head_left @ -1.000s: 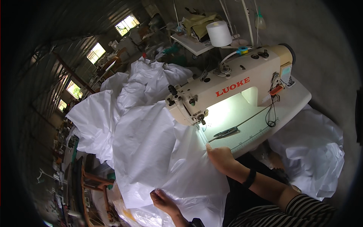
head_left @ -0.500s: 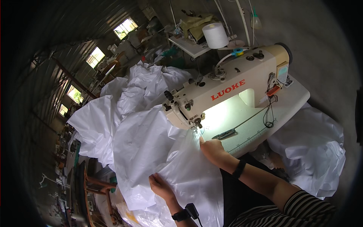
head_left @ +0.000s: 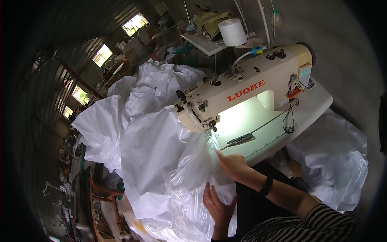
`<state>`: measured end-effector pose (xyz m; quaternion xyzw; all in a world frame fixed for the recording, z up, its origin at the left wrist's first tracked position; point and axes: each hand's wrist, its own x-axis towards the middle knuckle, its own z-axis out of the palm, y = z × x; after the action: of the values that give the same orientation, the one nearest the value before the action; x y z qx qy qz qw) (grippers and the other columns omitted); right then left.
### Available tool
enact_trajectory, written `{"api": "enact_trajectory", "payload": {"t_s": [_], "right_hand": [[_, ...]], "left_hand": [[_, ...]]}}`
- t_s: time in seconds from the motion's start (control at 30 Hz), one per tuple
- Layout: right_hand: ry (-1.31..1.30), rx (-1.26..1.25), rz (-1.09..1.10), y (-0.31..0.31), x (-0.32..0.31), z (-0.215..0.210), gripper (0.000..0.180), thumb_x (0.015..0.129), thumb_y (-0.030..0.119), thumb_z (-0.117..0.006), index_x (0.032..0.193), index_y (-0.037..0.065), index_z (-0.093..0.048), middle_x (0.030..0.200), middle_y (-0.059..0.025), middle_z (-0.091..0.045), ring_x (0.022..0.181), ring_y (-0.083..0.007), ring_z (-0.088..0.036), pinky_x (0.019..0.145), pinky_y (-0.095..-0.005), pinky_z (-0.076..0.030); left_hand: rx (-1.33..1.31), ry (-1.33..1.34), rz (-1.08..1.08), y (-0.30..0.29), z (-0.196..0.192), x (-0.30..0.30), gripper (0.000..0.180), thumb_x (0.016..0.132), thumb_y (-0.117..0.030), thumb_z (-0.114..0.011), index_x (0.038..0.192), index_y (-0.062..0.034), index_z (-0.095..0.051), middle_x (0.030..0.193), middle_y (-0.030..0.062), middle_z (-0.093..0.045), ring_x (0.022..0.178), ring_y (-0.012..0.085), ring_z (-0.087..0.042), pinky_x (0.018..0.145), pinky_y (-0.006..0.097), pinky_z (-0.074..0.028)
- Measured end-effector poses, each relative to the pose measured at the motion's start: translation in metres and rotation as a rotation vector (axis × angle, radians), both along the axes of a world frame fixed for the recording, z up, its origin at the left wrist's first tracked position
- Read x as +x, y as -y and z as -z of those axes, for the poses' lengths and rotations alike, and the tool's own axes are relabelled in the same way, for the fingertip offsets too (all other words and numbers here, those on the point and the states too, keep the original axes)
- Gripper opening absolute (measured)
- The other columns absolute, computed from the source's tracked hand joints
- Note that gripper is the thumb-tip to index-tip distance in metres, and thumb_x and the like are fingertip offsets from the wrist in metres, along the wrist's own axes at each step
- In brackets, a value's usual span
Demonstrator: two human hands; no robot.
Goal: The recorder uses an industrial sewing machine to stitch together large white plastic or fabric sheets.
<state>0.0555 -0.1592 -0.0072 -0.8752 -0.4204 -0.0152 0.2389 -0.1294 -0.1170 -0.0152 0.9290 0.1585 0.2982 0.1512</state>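
A thin, clear plastic sheet (head_left: 197, 177) runs up to the needle area of a cream sewing machine (head_left: 246, 94). Below the needle, my right hand (head_left: 236, 165) pinches the edge of this sheet by the machine bed. My left hand (head_left: 218, 205) lies open on the sheet nearer to me, fingers stretched and thumb apart. Left of it, white sheeting (head_left: 147, 149) spreads out and hangs down. What happens right under the presser foot is hidden by the machine head. Grey thread snips (head_left: 241, 140) lie on the lit bed.
More white sheeting (head_left: 161, 82) is heaped beyond the machine, and another bundle (head_left: 332, 157) hangs at its right. A white thread cone (head_left: 232, 32) stands behind. A wooden frame (head_left: 102, 191) is at the lower left. A thin black cord (head_left: 288, 121) dangles over the bed.
My left hand has moved right across the sheet and its fingers have opened. My right hand has come slightly nearer to me and right. The clear sheet is more wrinkled.
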Motion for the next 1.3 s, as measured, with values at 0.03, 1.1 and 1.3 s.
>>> {"api": "enact_trajectory", "payload": {"t_s": [0.03, 1.1, 1.3], "right_hand": [[0.001, -0.005, -0.006, 0.010, -0.004, -0.003, 0.051, 0.086, 0.009, -0.058, 0.135, -0.001, -0.051, 0.068, -0.0052, -0.067, 0.057, -0.0193, -0.067, 0.052, -0.0343, -0.051], [-2.046, 0.294, -0.521, -0.163, -0.045, 0.014, 0.043, 0.099, 0.028, -0.057, 0.130, -0.002, -0.055, 0.123, -0.0176, -0.063, 0.115, -0.0225, -0.059, 0.094, -0.0355, -0.049], [-2.183, 0.444, -0.075, 0.010, -0.089, 0.046, 0.044, 0.099, 0.027, -0.059, 0.131, -0.002, -0.055, 0.123, -0.0166, -0.063, 0.115, -0.0206, -0.058, 0.094, -0.0349, -0.049]], "left_hand": [[0.089, -0.082, -0.024, 0.012, 0.020, -0.001, 0.108, 0.069, -0.040, -0.084, 0.149, -0.0017, -0.022, 0.148, 0.0284, -0.035, 0.136, 0.0443, -0.037, 0.110, 0.058, -0.031], [-0.217, -0.245, 0.275, -0.093, -0.145, -0.075, 0.054, 0.077, -0.001, -0.063, 0.131, -0.0065, -0.057, 0.075, 0.0098, -0.057, 0.056, 0.0286, -0.056, 0.050, 0.038, -0.047], [-0.297, -0.587, 0.388, -0.054, -0.083, -0.091, 0.056, 0.086, -0.012, -0.062, 0.140, -0.0049, -0.048, 0.079, 0.0098, -0.062, 0.057, 0.0286, -0.061, 0.051, 0.037, -0.051]]}}
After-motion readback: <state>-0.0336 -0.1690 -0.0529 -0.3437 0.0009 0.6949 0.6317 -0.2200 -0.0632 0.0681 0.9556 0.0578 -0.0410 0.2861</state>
